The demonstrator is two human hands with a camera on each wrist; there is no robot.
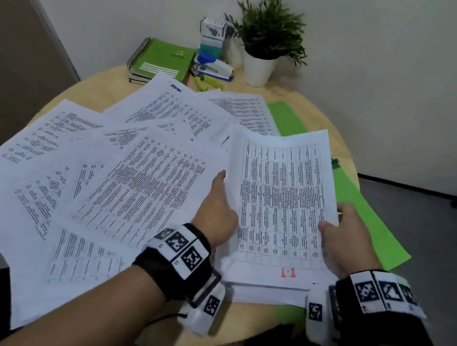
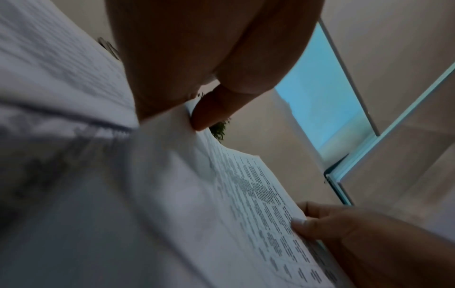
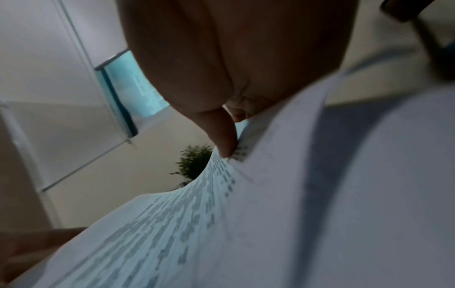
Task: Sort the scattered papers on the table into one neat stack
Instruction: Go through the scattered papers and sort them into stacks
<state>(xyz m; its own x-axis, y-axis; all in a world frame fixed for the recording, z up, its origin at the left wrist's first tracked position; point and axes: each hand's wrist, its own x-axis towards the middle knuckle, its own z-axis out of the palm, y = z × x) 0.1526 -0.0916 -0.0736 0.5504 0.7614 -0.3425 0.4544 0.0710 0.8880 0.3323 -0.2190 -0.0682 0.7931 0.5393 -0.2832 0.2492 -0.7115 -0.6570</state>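
Observation:
A bundle of printed sheets (image 1: pixel 280 199) is held up, tilted, over the right half of the round wooden table (image 1: pixel 266 93). My left hand (image 1: pixel 221 201) grips its left edge, thumb on top (image 2: pixel 209 109). My right hand (image 1: pixel 341 229) pinches its right edge, thumb on the print (image 3: pixel 225 134). The top sheet shows a table of text and a red "1.1" near me. Several loose printed pages (image 1: pixel 96 170) lie fanned and overlapping across the left and middle of the table, some hanging over its edge.
A green folder (image 1: pixel 364 212) lies under the held bundle at the right. At the back stand green spiral notebooks (image 1: pixel 161 62), a blue and white stapler (image 1: pixel 215 67), small boxes (image 1: pixel 211 35) and a potted plant (image 1: pixel 264 41) by the wall.

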